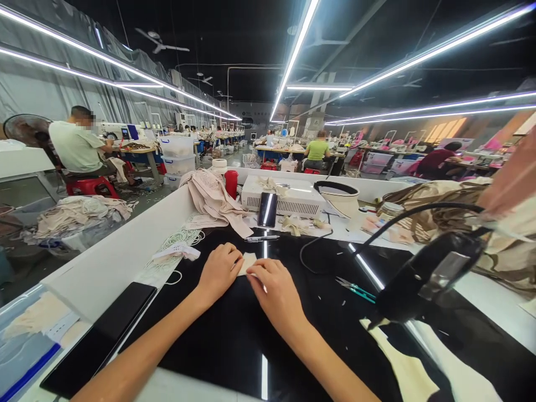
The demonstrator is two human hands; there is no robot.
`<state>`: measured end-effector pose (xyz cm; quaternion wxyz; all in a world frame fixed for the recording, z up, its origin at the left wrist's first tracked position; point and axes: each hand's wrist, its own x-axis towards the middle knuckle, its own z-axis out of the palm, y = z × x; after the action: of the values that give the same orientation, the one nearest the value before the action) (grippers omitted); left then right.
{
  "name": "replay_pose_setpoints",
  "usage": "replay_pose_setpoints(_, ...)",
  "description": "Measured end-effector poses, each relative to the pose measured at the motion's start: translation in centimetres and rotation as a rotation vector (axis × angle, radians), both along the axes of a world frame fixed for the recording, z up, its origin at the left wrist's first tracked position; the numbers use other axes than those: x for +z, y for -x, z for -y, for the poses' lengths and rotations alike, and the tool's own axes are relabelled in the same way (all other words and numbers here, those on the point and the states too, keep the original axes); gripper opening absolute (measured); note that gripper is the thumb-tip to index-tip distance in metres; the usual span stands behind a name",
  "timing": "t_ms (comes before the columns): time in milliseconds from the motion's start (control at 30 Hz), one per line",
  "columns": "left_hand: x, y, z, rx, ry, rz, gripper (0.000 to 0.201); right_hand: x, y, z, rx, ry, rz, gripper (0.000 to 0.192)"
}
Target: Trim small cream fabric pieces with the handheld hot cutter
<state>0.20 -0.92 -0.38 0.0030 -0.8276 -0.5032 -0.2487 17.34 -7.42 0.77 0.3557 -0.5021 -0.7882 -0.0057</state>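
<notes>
Your left hand [218, 272] and right hand [274, 293] meet over a small cream fabric piece [247, 262] on the black mat [234, 335] in the middle of the desk [104, 268]. Both lie flat with fingers curled down onto the piece, pressing it to the mat, not closing a grip around it; the left covers its left edge, the right fingertips pin its near right corner, likely so that it stays smooth and square.

Snips [355, 289] lie on the mat just right of your right hand, within easy reach. A pen [262, 238] rests beyond the piece, and a phone [267, 209] leans against the white box [285, 198] behind it. A pile of beige cloth [213, 201] sits far left. A coil of white cord [178, 241] lies near your left hand. A dark tablet [100, 335] lies at the near left edge, clear of the work. The black lamp [427, 273] hangs over the right side.
</notes>
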Motion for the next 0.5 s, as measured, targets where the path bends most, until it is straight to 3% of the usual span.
replay_pose_setpoints(133, 0.6, -0.5, 0.9, -0.073, -0.039, -0.018, 0.022, 0.6, -0.2, 4.1, 0.129, 0.001, 0.001, 0.011)
replay_pose_setpoints(267, 0.4, -1.9, 3.1, -0.225, -0.038, -0.043, 0.021, -0.5, -2.6, 9.1, 0.211, 0.006, 0.007, 0.013)
replay_pose_setpoints(367, -0.5, -3.6, 5.5, -0.368, -0.006, -0.066, 0.023, -1.4, -5.8, 12.7, 0.141, -0.008, 0.029, 0.018)
replay_pose_setpoints(500, -1.5, -6.5, 9.4, -0.559, 0.031, -0.138, 0.025, -2.1, -11.7, 16.9, -0.070, 0.085, -0.058, 0.023)
